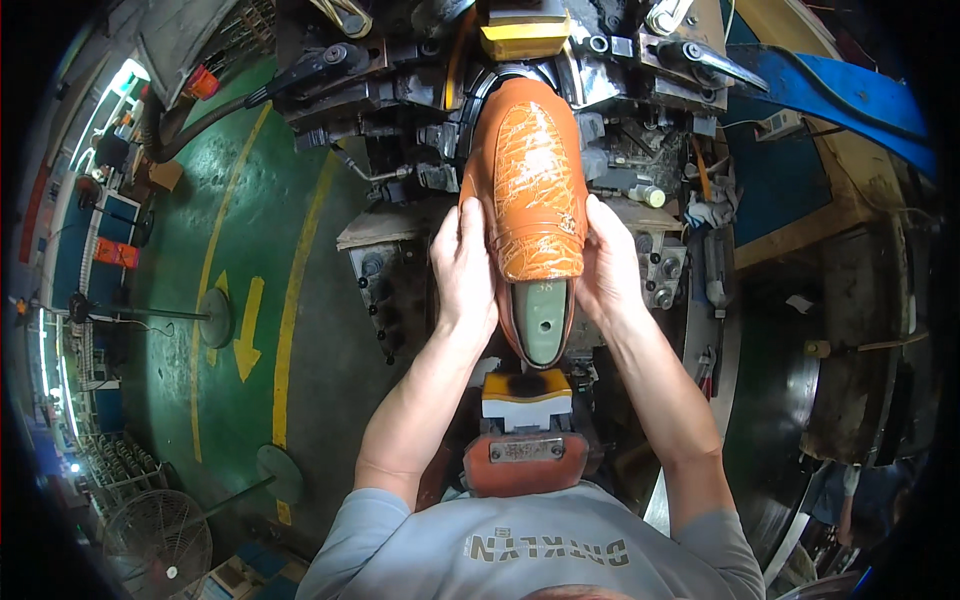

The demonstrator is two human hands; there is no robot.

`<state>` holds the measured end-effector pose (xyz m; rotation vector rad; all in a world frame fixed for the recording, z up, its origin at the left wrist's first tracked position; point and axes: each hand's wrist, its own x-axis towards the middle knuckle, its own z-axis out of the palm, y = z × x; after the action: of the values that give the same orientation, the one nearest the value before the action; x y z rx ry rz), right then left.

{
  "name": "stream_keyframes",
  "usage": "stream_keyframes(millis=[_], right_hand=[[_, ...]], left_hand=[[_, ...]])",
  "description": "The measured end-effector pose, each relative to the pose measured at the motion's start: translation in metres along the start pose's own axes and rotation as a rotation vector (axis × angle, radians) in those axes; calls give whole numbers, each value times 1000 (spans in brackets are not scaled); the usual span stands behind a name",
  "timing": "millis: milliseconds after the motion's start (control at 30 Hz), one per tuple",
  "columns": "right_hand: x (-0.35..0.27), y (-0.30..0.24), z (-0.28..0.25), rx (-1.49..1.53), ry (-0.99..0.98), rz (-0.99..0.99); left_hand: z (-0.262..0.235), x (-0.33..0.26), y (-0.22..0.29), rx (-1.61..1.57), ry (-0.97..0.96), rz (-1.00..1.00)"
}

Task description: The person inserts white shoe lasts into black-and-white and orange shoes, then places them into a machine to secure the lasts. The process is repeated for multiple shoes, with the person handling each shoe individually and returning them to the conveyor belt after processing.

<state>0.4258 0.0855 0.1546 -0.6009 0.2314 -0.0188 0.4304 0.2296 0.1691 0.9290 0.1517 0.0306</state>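
Note:
Between my two hands lies an orange-brown leather loafer (538, 180) with a glossy, wrinkled top, its toe pointing away from me into the machine (420, 75). A green shoe last (545, 320) with a small hole fills the shoe's opening. My left hand (465, 260) is wrapped along the shoe's left side, and my right hand (607, 255) presses against its right side. The fingertips under the shoe are hidden. Just behind the heel stands a yellow-topped pad (526, 388) on the machine. A yellow block (526, 38) hangs above the toe.
Metal levers (700, 60) and clamps flank the toe end. At the left, a green floor (225, 400) carries yellow lines and arrows; a fan (160, 540) stands at the lower left. A blue beam (840, 100) crosses the upper right. A person's hand (850, 480) shows at the far right.

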Motion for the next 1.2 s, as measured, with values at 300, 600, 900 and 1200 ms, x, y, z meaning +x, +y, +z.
stream_keyframes(millis=[300, 600, 900, 1200], right_hand=[[30, 20, -4, -43, 12, -126], [31, 21, 0, -17, 16, -120], [31, 21, -1, -32, 17, -125], [34, 29, 2, -13, 76, -149]], left_hand=[[-6, 33, -7, -47, 12, -16], [-6, 37, -6, -64, -27, -30], [-9, 37, -9, -56, 8, -50], [-15, 41, -13, -83, 63, -147]])
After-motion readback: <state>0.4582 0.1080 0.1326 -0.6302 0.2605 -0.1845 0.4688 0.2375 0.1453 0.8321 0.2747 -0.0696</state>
